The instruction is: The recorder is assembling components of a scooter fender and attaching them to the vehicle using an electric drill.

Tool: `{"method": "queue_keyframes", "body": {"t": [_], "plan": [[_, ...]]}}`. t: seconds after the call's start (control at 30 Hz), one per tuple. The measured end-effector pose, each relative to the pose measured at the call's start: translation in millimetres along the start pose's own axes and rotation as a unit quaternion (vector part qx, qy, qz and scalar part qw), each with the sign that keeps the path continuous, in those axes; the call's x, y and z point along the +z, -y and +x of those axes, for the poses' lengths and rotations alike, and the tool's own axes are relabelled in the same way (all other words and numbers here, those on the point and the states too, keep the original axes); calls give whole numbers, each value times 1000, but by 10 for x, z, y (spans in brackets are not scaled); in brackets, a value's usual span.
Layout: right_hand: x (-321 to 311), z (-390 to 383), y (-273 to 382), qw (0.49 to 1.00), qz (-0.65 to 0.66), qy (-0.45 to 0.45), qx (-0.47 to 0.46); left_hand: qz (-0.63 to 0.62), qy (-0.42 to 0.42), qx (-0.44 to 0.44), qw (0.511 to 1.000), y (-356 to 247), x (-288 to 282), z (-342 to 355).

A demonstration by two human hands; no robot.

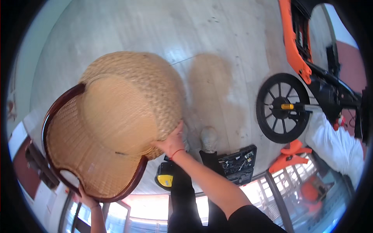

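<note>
A low woven wicker chair (116, 112) with a dark wooden rim fills the left half of the view. It is tilted, its seat and curved backrest turned toward me. My left hand (87, 198) grips the backrest's rim beside the oval handle hole; part of its fingers is hidden behind the rim. My right hand (171, 144) holds the near right edge of the seat, thumb on top and fingers against the woven side. The chair's underside is out of sight.
An orange and black two-wheeler (297, 42) with a black spoked wheel (283, 108) stands at right. An open black tool case (241, 165) and a yellow-and-black item (164, 180) lie by my feet. An orange part (290, 157) and white sheeting (334, 143) lie at lower right.
</note>
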State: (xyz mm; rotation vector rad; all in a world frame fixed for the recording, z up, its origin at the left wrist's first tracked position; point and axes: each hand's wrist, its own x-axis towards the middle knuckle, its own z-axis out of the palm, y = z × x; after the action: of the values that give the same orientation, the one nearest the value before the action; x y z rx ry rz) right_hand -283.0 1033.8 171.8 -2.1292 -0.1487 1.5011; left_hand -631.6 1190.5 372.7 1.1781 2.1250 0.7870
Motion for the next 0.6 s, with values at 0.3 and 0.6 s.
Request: {"method": "queue_keyframes", "body": {"t": [0.3, 0.6], "plan": [[840, 199, 767, 999, 4, 32, 43, 91, -17, -88, 992, -28, -555, 1505], [1258, 304, 1854, 987, -87, 130, -48, 64, 123, -228, 964, -727, -1440, 3681]]}}
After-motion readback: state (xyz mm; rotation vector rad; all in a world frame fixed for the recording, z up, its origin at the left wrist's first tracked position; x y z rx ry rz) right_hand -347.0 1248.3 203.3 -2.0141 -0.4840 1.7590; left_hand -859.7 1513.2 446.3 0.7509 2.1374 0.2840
